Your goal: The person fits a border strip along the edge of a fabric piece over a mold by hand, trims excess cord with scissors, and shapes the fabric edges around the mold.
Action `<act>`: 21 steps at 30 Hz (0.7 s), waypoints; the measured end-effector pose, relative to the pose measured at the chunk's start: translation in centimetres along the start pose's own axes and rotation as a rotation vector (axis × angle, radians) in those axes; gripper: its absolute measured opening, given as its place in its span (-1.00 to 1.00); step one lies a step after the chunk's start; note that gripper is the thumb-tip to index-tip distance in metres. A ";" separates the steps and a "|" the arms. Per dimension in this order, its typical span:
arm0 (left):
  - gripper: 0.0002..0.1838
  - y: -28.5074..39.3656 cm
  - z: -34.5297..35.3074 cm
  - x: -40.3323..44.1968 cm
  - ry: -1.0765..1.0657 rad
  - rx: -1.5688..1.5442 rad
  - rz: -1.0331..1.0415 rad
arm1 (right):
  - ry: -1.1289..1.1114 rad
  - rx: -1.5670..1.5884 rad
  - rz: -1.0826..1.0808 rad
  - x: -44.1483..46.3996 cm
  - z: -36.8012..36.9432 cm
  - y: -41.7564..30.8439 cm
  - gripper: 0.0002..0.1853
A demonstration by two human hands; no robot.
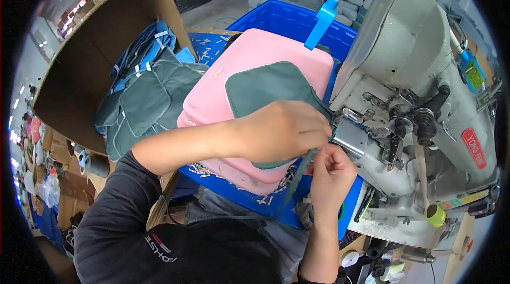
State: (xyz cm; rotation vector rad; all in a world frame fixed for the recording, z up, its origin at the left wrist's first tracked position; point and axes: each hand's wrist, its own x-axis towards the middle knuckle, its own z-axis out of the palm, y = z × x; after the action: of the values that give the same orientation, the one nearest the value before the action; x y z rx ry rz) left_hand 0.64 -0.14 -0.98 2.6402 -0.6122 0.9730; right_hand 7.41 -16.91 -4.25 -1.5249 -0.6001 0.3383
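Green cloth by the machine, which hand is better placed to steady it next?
Probably the left hand: it lies across the green cloth, close to the machine. The right hand is off to the cloth's side, curled beside the strip.

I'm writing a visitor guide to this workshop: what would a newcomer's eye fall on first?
Probably the bright pink surface at the centre, with a dark green fabric piece lying on it. Next would likely come the large grey machine filling the right side, its red label reading YONG FENG. Near the picture's middle, the left hand and right hand are close together.
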 end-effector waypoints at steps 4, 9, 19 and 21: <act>-0.73 0.4 0.3 0.2 -0.052 0.086 0.097 | -0.016 -0.006 -0.056 0.1 -0.1 0.1 -0.88; -0.71 0.2 0.4 0.3 -0.033 0.090 0.064 | 0.027 0.024 -0.009 0.3 0.1 -0.1 -0.89; -0.65 0.8 -0.6 -0.4 0.030 -0.137 -0.011 | 0.055 0.014 0.033 0.2 0.2 0.7 -0.89; -0.64 0.8 -0.7 -0.5 0.026 -0.109 -0.006 | -0.002 -0.027 0.002 0.3 0.0 1.3 -0.89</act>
State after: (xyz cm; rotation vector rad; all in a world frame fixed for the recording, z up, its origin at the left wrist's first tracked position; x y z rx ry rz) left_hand -0.46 -0.44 -0.68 2.5289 -0.6319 0.9437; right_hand 7.85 -16.65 -5.50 -1.5513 -0.6068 0.3347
